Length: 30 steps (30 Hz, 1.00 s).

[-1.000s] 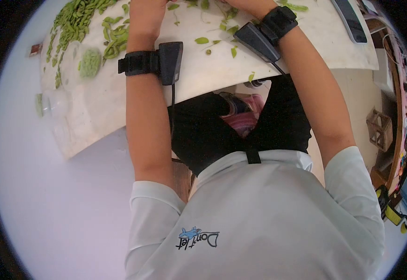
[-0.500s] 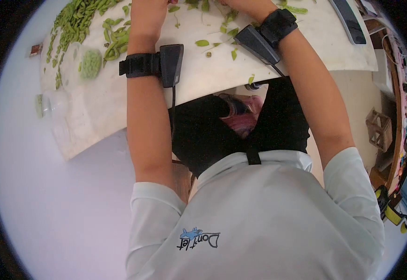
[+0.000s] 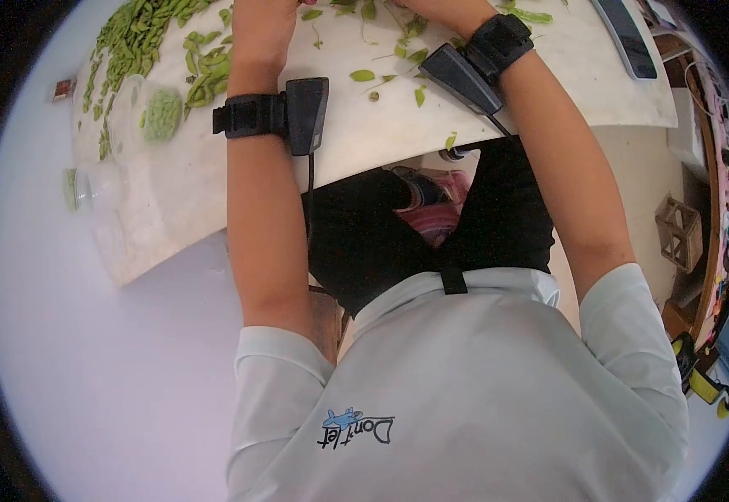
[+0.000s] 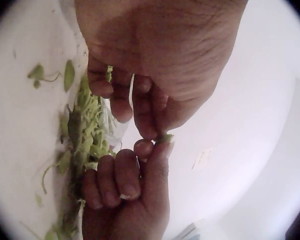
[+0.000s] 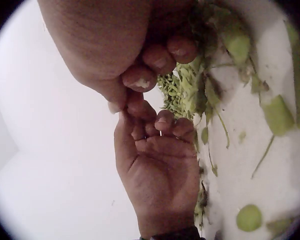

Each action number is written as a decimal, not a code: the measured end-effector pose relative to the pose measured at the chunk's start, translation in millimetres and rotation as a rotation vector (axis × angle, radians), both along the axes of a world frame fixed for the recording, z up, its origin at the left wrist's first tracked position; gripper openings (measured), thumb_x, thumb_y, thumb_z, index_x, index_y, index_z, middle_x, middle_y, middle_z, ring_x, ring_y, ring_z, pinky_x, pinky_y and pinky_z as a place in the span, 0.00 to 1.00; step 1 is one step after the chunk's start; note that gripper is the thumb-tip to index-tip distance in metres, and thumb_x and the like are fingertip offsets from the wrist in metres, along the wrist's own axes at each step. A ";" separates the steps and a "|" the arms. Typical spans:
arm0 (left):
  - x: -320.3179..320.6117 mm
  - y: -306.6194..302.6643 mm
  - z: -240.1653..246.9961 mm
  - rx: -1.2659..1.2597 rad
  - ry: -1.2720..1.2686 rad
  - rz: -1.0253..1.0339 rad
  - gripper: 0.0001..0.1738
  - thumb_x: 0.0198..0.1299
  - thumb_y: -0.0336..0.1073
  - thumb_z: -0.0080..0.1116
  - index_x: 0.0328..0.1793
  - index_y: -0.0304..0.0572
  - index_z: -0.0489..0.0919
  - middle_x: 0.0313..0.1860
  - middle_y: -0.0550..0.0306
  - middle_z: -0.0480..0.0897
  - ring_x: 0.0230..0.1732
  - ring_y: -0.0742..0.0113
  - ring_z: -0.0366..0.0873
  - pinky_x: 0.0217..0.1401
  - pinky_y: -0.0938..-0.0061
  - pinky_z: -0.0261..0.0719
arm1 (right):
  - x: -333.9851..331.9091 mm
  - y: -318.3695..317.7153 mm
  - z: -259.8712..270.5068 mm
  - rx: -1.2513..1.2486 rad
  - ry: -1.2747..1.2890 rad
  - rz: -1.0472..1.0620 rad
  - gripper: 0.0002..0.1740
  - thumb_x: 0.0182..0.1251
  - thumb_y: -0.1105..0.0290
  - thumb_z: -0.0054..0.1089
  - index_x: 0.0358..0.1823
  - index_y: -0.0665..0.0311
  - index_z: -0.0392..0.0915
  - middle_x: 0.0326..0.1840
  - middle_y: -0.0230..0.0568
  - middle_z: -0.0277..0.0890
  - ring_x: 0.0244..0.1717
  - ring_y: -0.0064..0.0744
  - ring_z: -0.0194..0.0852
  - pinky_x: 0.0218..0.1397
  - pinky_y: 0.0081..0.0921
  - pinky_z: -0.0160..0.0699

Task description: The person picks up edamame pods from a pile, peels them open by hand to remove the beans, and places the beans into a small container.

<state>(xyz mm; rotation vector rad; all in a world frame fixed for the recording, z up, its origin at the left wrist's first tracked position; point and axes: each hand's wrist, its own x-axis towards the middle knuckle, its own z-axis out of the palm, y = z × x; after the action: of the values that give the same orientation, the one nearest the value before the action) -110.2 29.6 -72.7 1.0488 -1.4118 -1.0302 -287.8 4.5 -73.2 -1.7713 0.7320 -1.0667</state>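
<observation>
Fingertips of both hands meet in the left wrist view, the left hand [image 4: 160,50] above and the right hand [image 4: 132,192] below. Between them they pinch a small green piece [image 4: 166,138], apparently part of a pod. A thin pale stem and a green bit show among the left hand's curled fingers. In the right wrist view the right hand [image 5: 102,45] is uppermost, with a pale crumb on one fingertip; the left hand [image 5: 162,175] meets it from below. The top edge of the head view cuts off both hands' fingers.
Green pods [image 3: 134,42] are heaped at the table's far left, near a clear container of shelled beans [image 3: 162,115]. Another clear container [image 3: 101,186] lies by the left edge. Loose leaves [image 3: 362,75] are scattered between the forearms. A phone [image 3: 628,38] lies at the right.
In the head view both wrists have shifted very slightly toward the body. The hands' fingers stay beyond the top edge.
</observation>
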 end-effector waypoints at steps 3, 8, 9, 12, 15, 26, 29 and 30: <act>2.2 -1.5 -0.1 -0.001 -0.009 -0.039 0.14 0.67 0.41 0.55 0.40 0.38 0.82 0.29 0.64 0.80 0.28 0.78 0.71 0.34 0.81 0.70 | -0.9 -1.1 -1.1 -0.005 0.009 -0.008 0.21 0.71 0.62 0.54 0.20 0.65 0.69 0.14 0.25 0.59 0.17 0.15 0.50 0.21 0.21 0.55; -2.3 1.1 3.7 0.008 -0.012 -0.027 0.14 0.68 0.41 0.54 0.38 0.38 0.82 0.29 0.63 0.81 0.28 0.78 0.71 0.34 0.81 0.70 | -0.8 -1.3 -1.5 0.011 -0.004 -0.004 0.20 0.71 0.62 0.54 0.20 0.65 0.70 0.13 0.25 0.60 0.17 0.15 0.51 0.21 0.21 0.55; -2.0 0.9 3.4 0.008 -0.022 -0.024 0.14 0.68 0.41 0.54 0.38 0.38 0.82 0.29 0.62 0.81 0.28 0.78 0.71 0.34 0.81 0.70 | -0.2 -1.0 -1.7 0.012 -0.022 -0.003 0.20 0.70 0.63 0.54 0.21 0.66 0.70 0.14 0.25 0.60 0.18 0.15 0.51 0.21 0.21 0.56; 0.3 0.1 2.1 0.016 -0.043 -0.013 0.14 0.67 0.40 0.54 0.38 0.38 0.82 0.30 0.62 0.81 0.28 0.78 0.71 0.34 0.81 0.70 | 1.5 -0.8 -1.9 0.004 -0.032 -0.005 0.19 0.70 0.63 0.54 0.23 0.67 0.73 0.14 0.26 0.62 0.18 0.15 0.53 0.22 0.21 0.57; 1.2 -0.3 2.2 0.021 -0.036 -0.012 0.13 0.67 0.40 0.54 0.37 0.38 0.82 0.30 0.62 0.81 0.27 0.78 0.71 0.34 0.81 0.71 | 0.4 -2.6 -1.8 -0.028 0.014 -0.016 0.18 0.70 0.64 0.54 0.24 0.68 0.74 0.15 0.26 0.63 0.18 0.15 0.54 0.22 0.21 0.57; 1.3 -0.3 2.8 0.025 -0.013 -0.009 0.14 0.67 0.42 0.55 0.37 0.40 0.82 0.29 0.64 0.81 0.27 0.78 0.71 0.33 0.81 0.70 | 2.1 -1.8 -0.2 -0.038 0.027 0.010 0.16 0.71 0.65 0.53 0.27 0.69 0.77 0.17 0.27 0.66 0.20 0.17 0.56 0.23 0.21 0.60; 2.4 -2.0 0.5 0.025 -0.027 0.005 0.14 0.67 0.42 0.55 0.37 0.39 0.83 0.29 0.63 0.81 0.27 0.78 0.71 0.33 0.81 0.70 | 1.5 -1.5 -0.8 -0.025 0.013 0.016 0.16 0.71 0.65 0.53 0.29 0.69 0.77 0.18 0.28 0.67 0.20 0.17 0.57 0.24 0.21 0.60; 2.2 -1.9 0.6 0.023 -0.033 0.003 0.14 0.67 0.42 0.55 0.37 0.40 0.83 0.29 0.63 0.82 0.27 0.78 0.71 0.33 0.81 0.70 | 1.4 -1.7 -1.3 -0.024 0.013 0.020 0.16 0.71 0.65 0.53 0.29 0.69 0.77 0.18 0.28 0.68 0.21 0.17 0.58 0.24 0.21 0.61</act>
<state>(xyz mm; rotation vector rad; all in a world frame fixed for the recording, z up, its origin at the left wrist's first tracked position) -108.0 27.7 -72.1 1.0883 -1.4275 -1.0331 -286.4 2.8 -74.5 -1.8041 0.7103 -1.0551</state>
